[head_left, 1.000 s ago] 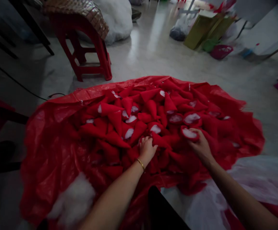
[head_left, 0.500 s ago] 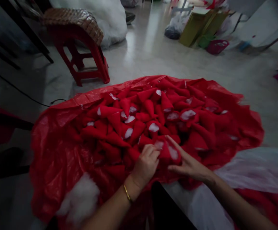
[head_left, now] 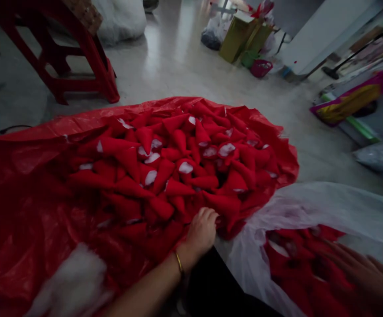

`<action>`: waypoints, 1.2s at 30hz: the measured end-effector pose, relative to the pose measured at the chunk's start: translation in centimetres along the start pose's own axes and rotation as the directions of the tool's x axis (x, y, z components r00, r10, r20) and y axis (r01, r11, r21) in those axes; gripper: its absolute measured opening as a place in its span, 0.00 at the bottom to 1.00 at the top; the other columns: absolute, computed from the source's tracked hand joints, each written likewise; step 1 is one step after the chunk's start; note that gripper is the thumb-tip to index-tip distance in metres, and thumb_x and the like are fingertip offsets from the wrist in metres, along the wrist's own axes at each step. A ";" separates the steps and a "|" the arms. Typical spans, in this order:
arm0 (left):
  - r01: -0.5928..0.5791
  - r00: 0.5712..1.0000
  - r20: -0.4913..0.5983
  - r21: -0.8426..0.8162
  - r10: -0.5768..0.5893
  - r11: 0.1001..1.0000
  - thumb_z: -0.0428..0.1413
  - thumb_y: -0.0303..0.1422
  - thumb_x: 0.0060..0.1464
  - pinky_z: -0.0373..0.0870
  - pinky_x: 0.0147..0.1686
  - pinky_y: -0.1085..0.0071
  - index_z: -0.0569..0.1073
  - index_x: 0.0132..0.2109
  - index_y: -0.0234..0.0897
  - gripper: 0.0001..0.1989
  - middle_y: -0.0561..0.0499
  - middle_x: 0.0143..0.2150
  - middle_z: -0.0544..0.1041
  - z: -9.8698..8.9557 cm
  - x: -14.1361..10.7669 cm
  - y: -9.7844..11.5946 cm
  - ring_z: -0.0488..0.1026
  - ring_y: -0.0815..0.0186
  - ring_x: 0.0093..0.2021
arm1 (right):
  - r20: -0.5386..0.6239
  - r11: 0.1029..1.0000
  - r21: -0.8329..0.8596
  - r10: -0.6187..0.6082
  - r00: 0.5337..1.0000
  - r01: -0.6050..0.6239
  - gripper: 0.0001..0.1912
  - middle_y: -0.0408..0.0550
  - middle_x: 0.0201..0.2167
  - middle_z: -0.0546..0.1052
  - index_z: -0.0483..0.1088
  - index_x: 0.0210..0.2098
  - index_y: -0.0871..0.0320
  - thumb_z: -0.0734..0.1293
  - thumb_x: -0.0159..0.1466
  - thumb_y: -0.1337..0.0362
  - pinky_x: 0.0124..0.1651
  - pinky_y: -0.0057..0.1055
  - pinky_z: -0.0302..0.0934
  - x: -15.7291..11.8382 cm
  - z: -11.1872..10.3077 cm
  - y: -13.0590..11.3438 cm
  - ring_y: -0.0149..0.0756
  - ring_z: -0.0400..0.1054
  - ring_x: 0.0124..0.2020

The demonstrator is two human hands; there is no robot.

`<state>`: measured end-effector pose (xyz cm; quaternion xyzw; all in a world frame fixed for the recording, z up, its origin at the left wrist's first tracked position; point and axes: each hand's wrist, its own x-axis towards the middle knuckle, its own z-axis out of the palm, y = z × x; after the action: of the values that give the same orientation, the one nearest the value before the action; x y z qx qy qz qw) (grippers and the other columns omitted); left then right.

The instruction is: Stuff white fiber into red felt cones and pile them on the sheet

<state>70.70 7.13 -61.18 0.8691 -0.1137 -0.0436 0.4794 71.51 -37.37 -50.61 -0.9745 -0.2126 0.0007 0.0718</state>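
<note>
My left hand [head_left: 202, 230], with a gold bangle at the wrist, is over the near edge of a pile of stuffed red fabric cones [head_left: 174, 189]. Its fingers are curled together, and whatever they hold is hidden. White stuffing shows at the open ends of several cones. To the right, my right hand [head_left: 363, 268] is blurred and dim, its fingers stretched out over red fabric pieces [head_left: 297, 273] inside a translucent plastic bag [head_left: 313, 198]. A red plastic sheet [head_left: 22, 176] lies under the pile, with a clump of loose white stuffing [head_left: 75, 281] on its near left part.
A red plastic stool [head_left: 95, 83] stands on the floor behind the sheet at left, near a large white bag [head_left: 121, 20]. Farther back are a yellow-green box [head_left: 234, 37] and a pink basket [head_left: 261, 68]. Packages and a purple-yellow item [head_left: 350, 103] lie at right.
The view has swung right. My right hand has left the red cone between both hands and moved right over the bag. That cone is no longer between my hands; my left hand stays near the pile.
</note>
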 end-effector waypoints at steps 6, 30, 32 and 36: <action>-0.146 0.979 0.172 0.245 0.105 0.958 0.47 0.25 0.60 0.45 0.67 0.44 0.63 0.64 0.34 0.25 0.37 0.66 0.63 3.9 6.3 -1.1 0.54 0.50 0.69 | 0.210 0.906 -0.147 -0.364 0.907 0.397 0.34 0.50 0.70 0.56 0.57 0.67 0.52 0.57 0.62 0.74 0.66 0.53 0.51 19.3 7.5 -9.2 0.47 0.49 0.70; 0.223 0.778 -0.207 -0.791 -0.592 0.570 0.60 0.39 0.52 0.63 0.62 0.58 0.68 0.58 0.34 0.28 0.38 0.58 0.74 -1.1 -0.7 -1.9 0.71 0.55 0.59 | 0.238 0.521 0.846 -0.176 0.955 -0.115 0.43 0.54 0.72 0.50 0.45 0.71 0.50 0.67 0.64 0.48 0.65 0.48 0.57 20.7 10.3 -24.0 0.49 0.52 0.69; 0.179 0.886 -0.183 -0.713 -0.425 0.678 0.61 0.37 0.49 0.61 0.64 0.55 0.59 0.66 0.34 0.38 0.36 0.65 0.66 0.7 -0.5 -0.7 0.65 0.53 0.64 | 0.154 0.588 0.809 -0.248 0.956 0.022 0.33 0.52 0.71 0.53 0.57 0.67 0.49 0.66 0.65 0.52 0.66 0.49 0.55 19.1 9.8 -24.7 0.49 0.52 0.69; 0.008 0.998 0.060 -0.465 0.023 0.885 0.64 0.34 0.46 0.55 0.67 0.50 0.60 0.66 0.34 0.42 0.37 0.68 0.60 2.0 -0.3 1.3 0.53 0.48 0.70 | 0.079 0.796 0.597 -0.181 0.980 0.099 0.16 0.52 0.57 0.74 0.73 0.52 0.46 0.63 0.66 0.58 0.56 0.49 0.68 13.4 7.2 -18.0 0.49 0.70 0.56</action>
<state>69.84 4.89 -61.14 0.7268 -0.1185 -0.0955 0.6698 76.00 -14.61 -54.80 -0.8831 -0.2776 0.1258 0.3568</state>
